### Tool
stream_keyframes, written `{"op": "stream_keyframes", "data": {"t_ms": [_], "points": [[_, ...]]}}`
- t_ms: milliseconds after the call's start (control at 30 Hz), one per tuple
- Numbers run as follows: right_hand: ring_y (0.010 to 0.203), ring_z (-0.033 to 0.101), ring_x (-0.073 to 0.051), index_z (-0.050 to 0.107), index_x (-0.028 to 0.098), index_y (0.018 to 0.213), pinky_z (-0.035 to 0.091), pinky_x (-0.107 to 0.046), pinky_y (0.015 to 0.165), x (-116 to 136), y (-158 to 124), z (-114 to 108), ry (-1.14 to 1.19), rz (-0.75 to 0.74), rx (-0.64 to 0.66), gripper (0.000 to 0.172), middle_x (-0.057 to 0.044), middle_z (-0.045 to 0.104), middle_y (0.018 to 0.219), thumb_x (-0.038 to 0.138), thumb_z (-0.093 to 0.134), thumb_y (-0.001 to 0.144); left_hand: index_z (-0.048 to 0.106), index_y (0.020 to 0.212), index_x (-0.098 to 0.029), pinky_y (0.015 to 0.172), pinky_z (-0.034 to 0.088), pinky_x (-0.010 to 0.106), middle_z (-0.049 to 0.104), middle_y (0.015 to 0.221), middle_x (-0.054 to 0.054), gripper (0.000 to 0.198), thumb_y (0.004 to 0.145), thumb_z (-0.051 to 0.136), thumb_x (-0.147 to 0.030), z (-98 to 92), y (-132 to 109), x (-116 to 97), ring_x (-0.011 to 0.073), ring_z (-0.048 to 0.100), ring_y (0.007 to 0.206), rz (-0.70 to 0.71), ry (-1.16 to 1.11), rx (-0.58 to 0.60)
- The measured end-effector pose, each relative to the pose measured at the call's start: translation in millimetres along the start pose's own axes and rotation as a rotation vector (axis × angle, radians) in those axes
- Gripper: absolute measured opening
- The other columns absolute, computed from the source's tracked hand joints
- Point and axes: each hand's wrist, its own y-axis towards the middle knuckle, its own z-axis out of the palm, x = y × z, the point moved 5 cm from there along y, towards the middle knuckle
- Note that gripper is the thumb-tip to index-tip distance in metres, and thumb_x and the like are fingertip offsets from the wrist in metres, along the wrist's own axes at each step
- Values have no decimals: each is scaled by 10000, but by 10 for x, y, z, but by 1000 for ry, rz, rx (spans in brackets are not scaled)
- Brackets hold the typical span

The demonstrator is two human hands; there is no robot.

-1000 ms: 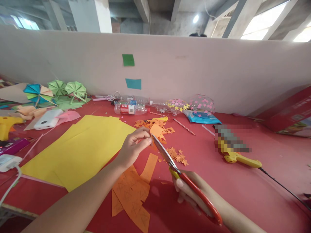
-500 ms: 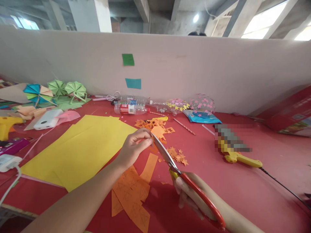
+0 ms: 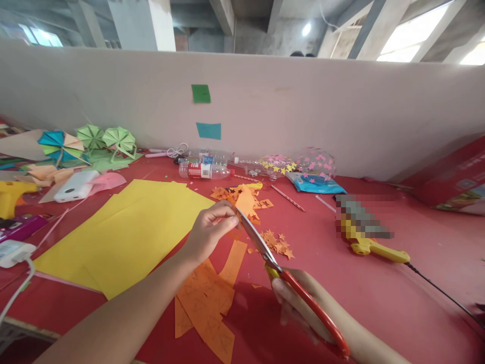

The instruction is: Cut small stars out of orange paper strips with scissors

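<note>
My right hand [image 3: 299,298] grips a pair of red-handled scissors [image 3: 261,247], its blades pointing up and left and looking nearly closed. At the blade tips, the thumb and fingers of my left hand [image 3: 214,227] pinch orange paper, mostly hidden by the fingers. A lighter orange paper piece [image 3: 245,200] shows just beyond the fingertips, over a heap of orange scraps [image 3: 263,203] with star-shaped holes. Small cut orange stars [image 3: 278,245] lie right of the blades. Nearer me, orange sheets [image 3: 206,298] with faint star outlines overlap on the red table.
Yellow sheets [image 3: 132,232] cover the table's left side. Plastic bottles [image 3: 206,171] and star-covered balloon-like shapes [image 3: 314,163] line the back wall. A blue packet [image 3: 316,183] and striped straw [image 3: 288,198] lie nearby. A yellow-handled tool [image 3: 379,250] with a cord rests at right.
The lighter orange paper piece by my left fingertips has shifted and changed outline. Both hands and the scissors stay nearly in place.
</note>
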Motion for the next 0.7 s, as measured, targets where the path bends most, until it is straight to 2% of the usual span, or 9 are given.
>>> {"op": "stream_keyframes", "data": {"t_ms": [233, 367, 433, 533, 600, 700], "points": [[272, 315, -23, 435, 197, 660, 237, -149, 277, -60, 19, -14, 10, 19, -19, 490, 42, 547, 498, 662, 523, 787, 603, 603, -181, 702, 402, 291, 515, 752, 22, 221, 805, 546, -252, 6, 0, 16, 153, 478, 738, -25, -64, -4], [286, 358, -57, 408, 211, 601, 272, -176, 317, -92, 77, -105, 114, -48, -115, 517, 66, 455, 391, 684, 519, 777, 605, 565, -179, 694, 416, 293, 528, 752, 33, 226, 773, 538, -233, 51, -16, 24, 154, 486, 731, -61, -136, 30], [298, 386, -59, 458, 196, 576, 313, -197, 344, -71, 97, -150, 130, -95, -154, 545, 19, 558, 453, 700, 507, 776, 602, 559, -180, 696, 419, 294, 533, 749, 33, 221, 766, 537, -226, 105, -39, 28, 151, 490, 724, -69, -173, 80], [292, 385, -45, 585, 165, 618, 474, -246, 485, -34, 119, -161, 207, -132, -138, 562, -7, 638, 528, 691, 497, 795, 609, 568, -181, 691, 420, 296, 531, 753, 31, 225, 778, 538, -218, 230, -101, 23, 150, 509, 720, -80, -207, 185], [279, 353, -42, 608, 168, 648, 525, -275, 583, -25, 133, -143, 285, -144, -108, 542, 37, 576, 438, 674, 502, 809, 613, 572, -180, 696, 420, 296, 537, 746, 28, 217, 777, 550, -214, 338, -161, 4, 151, 523, 719, -82, -176, 272], [262, 313, -51, 552, 187, 590, 533, -284, 584, -41, 165, -111, 364, -142, -77, 516, 91, 406, 288, 652, 519, 810, 601, 567, -177, 688, 420, 281, 532, 707, 15, 197, 758, 555, -177, 506, -263, -28, 141, 527, 696, -83, -68, 401]]}}
